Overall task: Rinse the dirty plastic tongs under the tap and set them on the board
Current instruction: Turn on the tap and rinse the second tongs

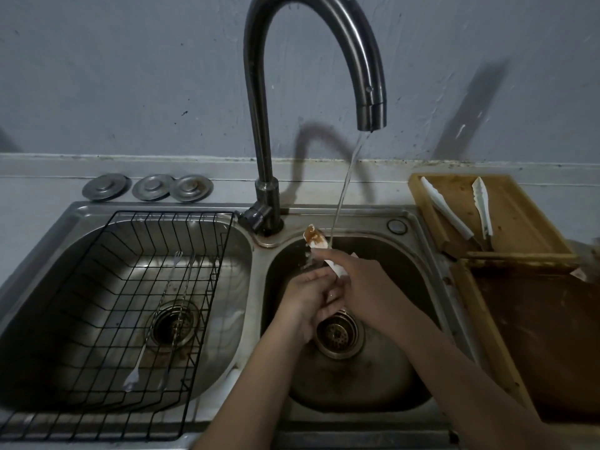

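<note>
White plastic tongs (316, 239) smeared with brown sauce at the tip stick up over the right sink basin (412, 274), just left of the thin water stream (342, 190) falling from the dark gooseneck tap (371, 105). My right hand (360, 280) grips the tongs around their middle, fingers laid over them. Below it, my left hand (308, 297) cups the lower end of the tongs, mostly hidden between both hands. A wooden board (519, 228) lies on the counter to the right.
A white pair of tongs (454, 209) lies open on the board. A second darker wooden board (545, 336) lies in front of it. The left basin holds a black wire rack (107, 319) with long forks (152, 319). Three metal sink plugs (149, 187) sit behind.
</note>
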Tool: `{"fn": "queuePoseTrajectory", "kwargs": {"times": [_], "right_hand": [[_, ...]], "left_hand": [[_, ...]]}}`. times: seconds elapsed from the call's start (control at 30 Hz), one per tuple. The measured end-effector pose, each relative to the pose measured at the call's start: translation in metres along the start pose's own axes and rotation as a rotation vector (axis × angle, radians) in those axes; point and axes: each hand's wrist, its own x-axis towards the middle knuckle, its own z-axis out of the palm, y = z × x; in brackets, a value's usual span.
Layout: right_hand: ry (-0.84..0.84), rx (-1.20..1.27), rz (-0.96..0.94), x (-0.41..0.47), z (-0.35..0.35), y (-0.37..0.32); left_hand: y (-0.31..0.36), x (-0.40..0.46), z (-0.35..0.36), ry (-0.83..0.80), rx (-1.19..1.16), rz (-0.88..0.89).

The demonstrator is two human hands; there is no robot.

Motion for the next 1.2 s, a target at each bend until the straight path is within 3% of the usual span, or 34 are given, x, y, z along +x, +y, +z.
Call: {"fn": "queuePoseTrajectory", "kwargs": {"times": [0.23, 0.43, 1.07, 1.2], "right_hand": [[0.082, -0.014, 0.065, -0.012, -0.002, 0.005], [0.086, -0.066, 0.082, -0.006, -0.008, 0.013], [0.254, -0.132, 0.016, -0.005, -0.002, 0.02], [0.31, -0.081, 0.002, -0.016, -0.004, 0.028]], "left_hand": [[-0.002, 0.003, 0.003, 0.017, 0.046, -0.048], [-0.003, 0.015, 0.001, 0.131, 0.089, 0.043], [0.008, 0.008, -0.002, -0.005, 0.154, 0.131], [0.009, 0.007, 0.0, 0.041, 0.177, 0.157]]}}
